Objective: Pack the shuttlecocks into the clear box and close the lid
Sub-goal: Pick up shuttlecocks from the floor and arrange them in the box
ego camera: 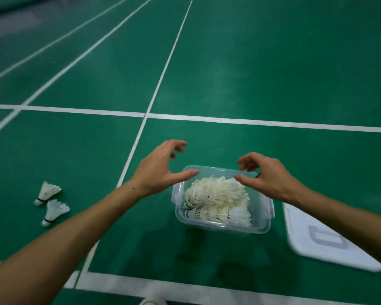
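Both the left hand (161, 168) and right hand (266, 175) hover empty with fingers loosely spread over the clear box (222, 227) of shuttlecocks (218, 199), while two loose shuttlecocks (51, 201) left of the left hand look featherlight and crushable, best pinched by their cork bases.
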Tool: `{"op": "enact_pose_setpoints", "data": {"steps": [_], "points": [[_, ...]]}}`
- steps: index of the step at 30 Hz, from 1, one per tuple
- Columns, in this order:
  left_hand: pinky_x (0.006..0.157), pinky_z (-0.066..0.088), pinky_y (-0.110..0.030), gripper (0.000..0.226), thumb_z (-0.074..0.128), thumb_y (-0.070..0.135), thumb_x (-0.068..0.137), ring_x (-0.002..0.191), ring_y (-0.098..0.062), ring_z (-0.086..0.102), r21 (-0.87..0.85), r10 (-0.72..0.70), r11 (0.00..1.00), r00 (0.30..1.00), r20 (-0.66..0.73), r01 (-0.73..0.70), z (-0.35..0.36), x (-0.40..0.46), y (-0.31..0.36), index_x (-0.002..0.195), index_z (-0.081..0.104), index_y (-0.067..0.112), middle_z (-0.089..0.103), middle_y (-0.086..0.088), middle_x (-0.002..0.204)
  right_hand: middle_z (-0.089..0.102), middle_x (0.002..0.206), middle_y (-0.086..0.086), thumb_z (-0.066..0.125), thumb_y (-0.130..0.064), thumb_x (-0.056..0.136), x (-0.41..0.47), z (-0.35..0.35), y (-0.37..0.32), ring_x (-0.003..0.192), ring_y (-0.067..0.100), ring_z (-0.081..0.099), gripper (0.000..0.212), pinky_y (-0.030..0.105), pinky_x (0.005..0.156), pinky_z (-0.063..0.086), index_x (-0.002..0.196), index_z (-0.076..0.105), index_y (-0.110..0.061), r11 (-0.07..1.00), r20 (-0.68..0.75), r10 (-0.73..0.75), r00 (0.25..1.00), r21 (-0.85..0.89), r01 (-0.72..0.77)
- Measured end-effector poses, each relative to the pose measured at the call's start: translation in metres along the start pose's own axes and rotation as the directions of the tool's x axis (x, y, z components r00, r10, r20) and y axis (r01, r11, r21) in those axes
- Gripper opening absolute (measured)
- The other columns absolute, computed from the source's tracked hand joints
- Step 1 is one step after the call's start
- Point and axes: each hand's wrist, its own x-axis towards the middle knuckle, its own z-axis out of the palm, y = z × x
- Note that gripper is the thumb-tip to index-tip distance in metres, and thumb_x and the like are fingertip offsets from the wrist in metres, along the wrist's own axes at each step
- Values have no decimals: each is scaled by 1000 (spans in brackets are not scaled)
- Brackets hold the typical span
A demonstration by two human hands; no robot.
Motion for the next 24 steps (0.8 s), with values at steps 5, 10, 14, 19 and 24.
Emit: {"op": "enact_pose_setpoints", "data": {"steps": [5, 10, 14, 19, 24], "points": [[91, 58, -42, 83, 70, 82, 74, 107, -2, 63, -9, -79, 997, 983, -166, 79, -75, -37, -24, 140, 51, 34, 62, 18, 126, 70, 106, -16, 73, -58, 87, 35, 5, -96, 101, 6, 66, 48, 39, 92, 59, 124, 60, -30, 983, 58, -178, 982, -45, 181], [88, 58, -41, 78, 70, 80, 76, 104, -1, 63, 25, -192, 978, 945, -264, 206, -115, -83, -87, 138, 52, 36, 63, 20, 124, 69, 107, -16, 69, -62, 89, 73, 69, -180, 101, 10, 66, 49, 41, 91, 57, 125, 56, -31, 937, 212, -317, 924, -78, 340], [86, 58, -41, 73, 66, 82, 77, 102, 0, 63, 38, -355, 922, 879, -317, 386, -138, -126, -173, 134, 55, 38, 63, 19, 121, 68, 105, -16, 69, -61, 89, 105, 151, -232, 99, 12, 64, 46, 42, 90, 56, 122, 56, -31, 906, 306, -393, 867, -31, 421], [86, 59, -43, 65, 63, 83, 77, 99, -6, 65, 108, -538, 803, 790, -294, 587, -156, -170, -281, 128, 55, 44, 62, 16, 120, 71, 110, -11, 71, -53, 91, 130, 259, -279, 104, 17, 65, 45, 42, 91, 55, 124, 57, -26, 899, 380, -428, 820, 80, 432], [88, 58, -45, 52, 69, 68, 86, 104, -19, 65, 269, -632, 698, 747, -204, 664, -154, -181, -359, 131, 56, 46, 56, 4, 121, 71, 117, -4, 70, -52, 92, 152, 350, -305, 110, 21, 65, 49, 44, 94, 55, 129, 56, -23, 942, 391, -335, 857, 172, 289]]}}
